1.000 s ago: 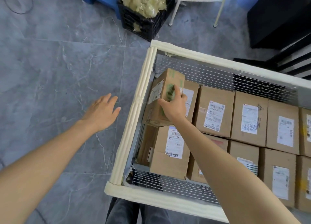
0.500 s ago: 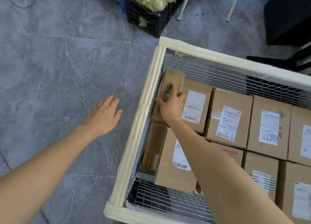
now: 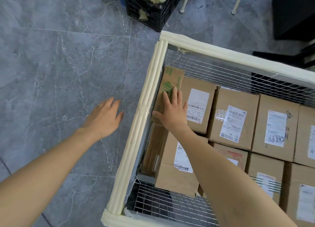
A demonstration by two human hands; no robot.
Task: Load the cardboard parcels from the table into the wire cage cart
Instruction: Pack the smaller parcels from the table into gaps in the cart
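My right hand (image 3: 172, 110) presses flat, fingers spread, on the green-printed parcel (image 3: 167, 83), which is wedged in the wire cage cart (image 3: 150, 93) between its left wall and a labelled parcel (image 3: 199, 107). My left hand (image 3: 104, 117) hovers open and empty over the floor (image 3: 68, 73). If I push unevenly, the green-printed parcel could jam crooked.

Parcel (image 3: 170, 83) under right hand (image 3: 172, 110): matt brown cardboard, green print. Label (image 3: 233, 124) right of hand: white paper, glossy tape across. Cart (image 3: 148, 97) rim left of hand: cream foam-like padding; walls thin metal wire. Floor (image 3: 68, 64) under left hand (image 3: 104, 117): smooth grey stone-look tile
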